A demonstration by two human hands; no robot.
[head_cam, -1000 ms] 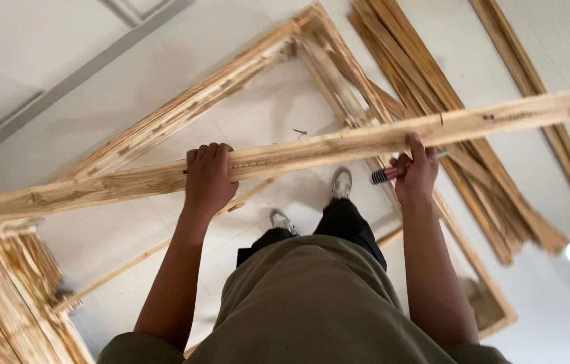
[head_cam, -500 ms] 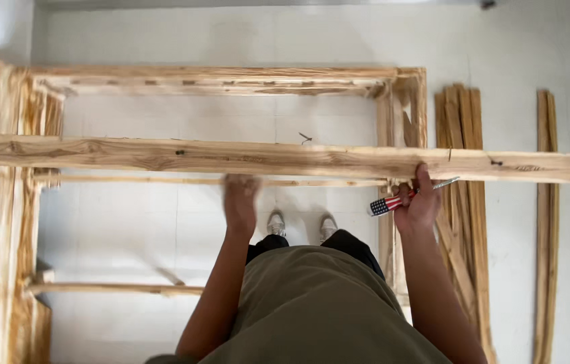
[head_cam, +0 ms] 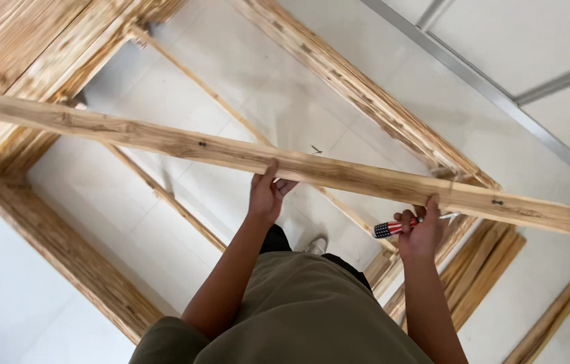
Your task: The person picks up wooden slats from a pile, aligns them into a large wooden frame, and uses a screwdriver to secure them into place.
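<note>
Above the floor frame [head_cam: 62, 263], left hand [head_cam: 266, 197] and right hand [head_cam: 421, 232] carry a long plank [head_cam: 163, 141]. Both sets of fingers curl closed on it, the right also pinching a screwdriver [head_cam: 393, 228]. Step: repositioning the plank; next calls for level, steady lowering.

Bright, even daylight fills the view, with soft, faint shadows under the long wooden plank [head_cam: 285, 165]. The pale tiled floor [head_cam: 258, 108] shows mild sheen, nearly washed out at the corners. Focus is sharp centrally; straight lines lean at the edges.

Olive-green short-sleeved shirt [head_cam: 298, 310], black trousers [head_cam: 278, 240], pale shoe [head_cam: 317, 245], bare forearms.
</note>
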